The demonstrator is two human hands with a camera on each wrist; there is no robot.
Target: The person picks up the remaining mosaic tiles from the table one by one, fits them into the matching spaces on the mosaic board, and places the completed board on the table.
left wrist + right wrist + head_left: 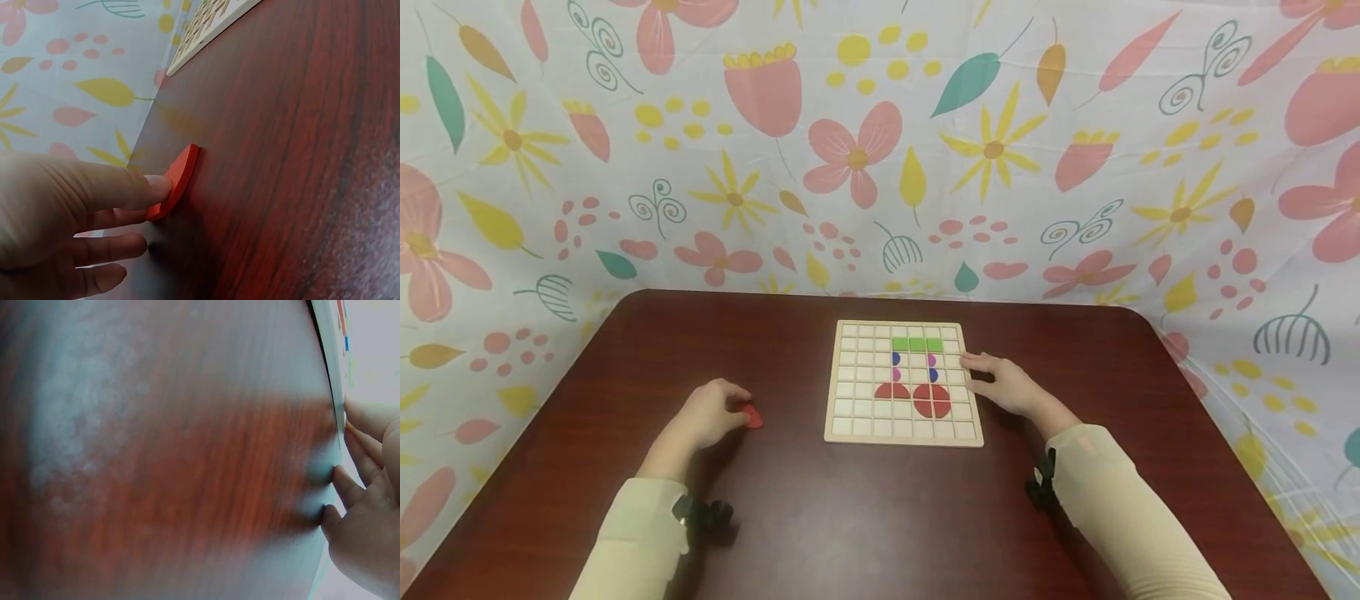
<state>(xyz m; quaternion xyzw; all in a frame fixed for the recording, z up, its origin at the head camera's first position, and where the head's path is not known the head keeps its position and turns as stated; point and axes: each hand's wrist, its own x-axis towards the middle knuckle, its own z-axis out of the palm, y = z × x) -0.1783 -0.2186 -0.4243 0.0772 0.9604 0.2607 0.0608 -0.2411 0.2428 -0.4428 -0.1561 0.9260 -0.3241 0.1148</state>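
Note:
My left hand [709, 414] pinches a flat red quarter-circle piece [184, 167] between thumb and fingers, low over the table left of the board. Its curved edge faces outward in the left wrist view. A square wooden grid board [861, 408] lies at the middle of the table. My right hand [1011, 387], fingers extended, rests its fingertips at the board's right edge. On the board are a row of green squares [917, 344], small blue and pink half-round shapes, a red half circle [892, 391] and a full red circle [932, 401].
The dark brown table [850, 517] has a rounded back edge. A flower-patterned cloth [880, 167] hangs right behind it and along both sides. Black wrist cameras [718, 512] are strapped at both sleeves.

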